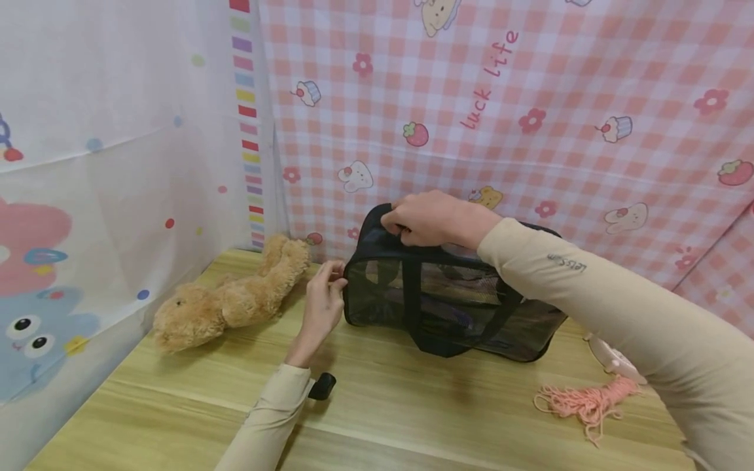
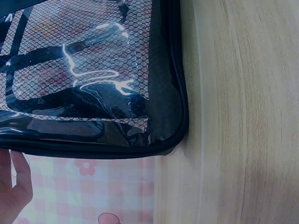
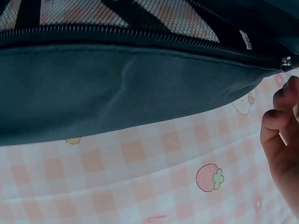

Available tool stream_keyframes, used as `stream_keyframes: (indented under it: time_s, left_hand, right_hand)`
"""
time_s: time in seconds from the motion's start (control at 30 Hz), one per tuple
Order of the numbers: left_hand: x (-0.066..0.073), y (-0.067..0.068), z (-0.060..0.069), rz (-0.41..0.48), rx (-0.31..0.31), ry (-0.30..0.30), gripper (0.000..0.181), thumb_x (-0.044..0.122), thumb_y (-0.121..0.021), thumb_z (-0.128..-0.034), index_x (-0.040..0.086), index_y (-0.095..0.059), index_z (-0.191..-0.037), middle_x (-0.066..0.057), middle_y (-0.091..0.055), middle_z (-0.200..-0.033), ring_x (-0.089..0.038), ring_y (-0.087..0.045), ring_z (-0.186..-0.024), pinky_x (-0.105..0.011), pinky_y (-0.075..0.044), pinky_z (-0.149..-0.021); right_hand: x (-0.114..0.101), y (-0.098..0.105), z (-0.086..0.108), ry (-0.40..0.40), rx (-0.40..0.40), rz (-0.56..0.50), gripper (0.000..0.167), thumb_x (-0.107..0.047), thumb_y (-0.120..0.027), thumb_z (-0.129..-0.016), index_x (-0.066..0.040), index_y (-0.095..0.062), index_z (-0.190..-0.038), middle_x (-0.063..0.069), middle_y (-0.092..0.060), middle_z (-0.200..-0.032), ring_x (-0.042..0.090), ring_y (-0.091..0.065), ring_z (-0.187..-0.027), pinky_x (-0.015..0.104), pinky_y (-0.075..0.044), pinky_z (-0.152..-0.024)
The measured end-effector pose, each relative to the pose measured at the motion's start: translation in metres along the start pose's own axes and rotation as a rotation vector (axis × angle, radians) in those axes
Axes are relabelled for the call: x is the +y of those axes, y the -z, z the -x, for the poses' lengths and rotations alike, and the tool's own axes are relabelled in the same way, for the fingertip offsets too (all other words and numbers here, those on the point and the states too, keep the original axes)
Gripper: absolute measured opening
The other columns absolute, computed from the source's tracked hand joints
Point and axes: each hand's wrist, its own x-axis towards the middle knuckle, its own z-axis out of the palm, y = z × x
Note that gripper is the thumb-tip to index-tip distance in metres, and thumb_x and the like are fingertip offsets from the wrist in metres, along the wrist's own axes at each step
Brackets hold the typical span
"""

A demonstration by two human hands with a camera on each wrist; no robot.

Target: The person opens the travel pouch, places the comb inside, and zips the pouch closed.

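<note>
A black bag (image 1: 436,288) with clear and mesh panels stands on the wooden table, one strap hanging down its front. My left hand (image 1: 323,297) pinches the left end of the bag; in the left wrist view only a few of its fingers (image 2: 18,175) show at the piped edge. Over the top left of the bag, my right hand (image 1: 432,219) is curled at the zipper slider (image 3: 286,63), which its fingertips seem to pinch. The zipper (image 3: 117,31) is parted along the top, baring mesh inside. Part of the bag's top is hidden by the right forearm.
A fluffy tan plush toy (image 1: 235,301) lies left of the bag. Pink yarn (image 1: 589,402) and a pale pink object (image 1: 615,360) sit at the right, partly under the right sleeve. A checked cloth (image 1: 530,98) hangs close behind the bag.
</note>
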Motion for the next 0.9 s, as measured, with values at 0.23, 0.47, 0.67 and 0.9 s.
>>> stream_keyframes:
  time_s: [0.23,0.47,0.67,0.9]
  left_hand:
    - [0.000,-0.001,-0.001,-0.009,-0.002,0.006,0.014,-0.010,-0.055,-0.0893,0.001,-0.057,-0.097,-0.014,-0.059,-0.092,-0.030,-0.061,-0.089,-0.040,-0.052,-0.076]
    - [0.001,-0.001,0.000,-0.002,-0.005,0.011,0.015,-0.011,-0.055,-0.0891,0.001,-0.056,-0.097,-0.014,-0.059,-0.092,-0.030,-0.061,-0.090,-0.040,-0.052,-0.076]
    - [0.000,-0.001,0.000,-0.003,-0.005,0.013,0.014,-0.011,-0.055,-0.0891,0.001,-0.056,-0.097,-0.014,-0.059,-0.092,-0.030,-0.061,-0.089,-0.040,-0.052,-0.076]
    - [-0.002,-0.002,0.001,-0.014,-0.001,0.011,0.016,-0.011,-0.056,-0.0890,0.000,-0.057,-0.100,-0.014,-0.059,-0.094,-0.031,-0.061,-0.088,-0.040,-0.052,-0.075]
  right_hand:
    - [0.005,0.003,0.003,-0.008,-0.049,-0.307,0.009,-0.012,-0.050,-0.096,-0.014,-0.058,-0.100,-0.001,-0.054,-0.067,0.014,-0.047,-0.055,0.029,-0.039,-0.053]
    - [0.009,0.000,0.006,-0.027,-0.004,-0.476,0.012,-0.006,-0.053,-0.093,-0.007,-0.065,-0.092,0.000,-0.067,-0.072,0.013,-0.064,-0.062,0.031,-0.051,-0.059]
    - [0.013,-0.002,0.009,-0.088,0.029,-0.503,0.013,-0.012,-0.060,-0.091,-0.006,-0.071,-0.090,0.001,-0.067,-0.071,0.015,-0.065,-0.063,0.032,-0.052,-0.062]
    - [0.022,0.001,0.015,-0.132,0.108,-0.642,0.018,-0.008,-0.055,-0.093,-0.001,-0.071,-0.096,0.008,-0.068,-0.077,0.023,-0.065,-0.065,0.032,-0.051,-0.062]
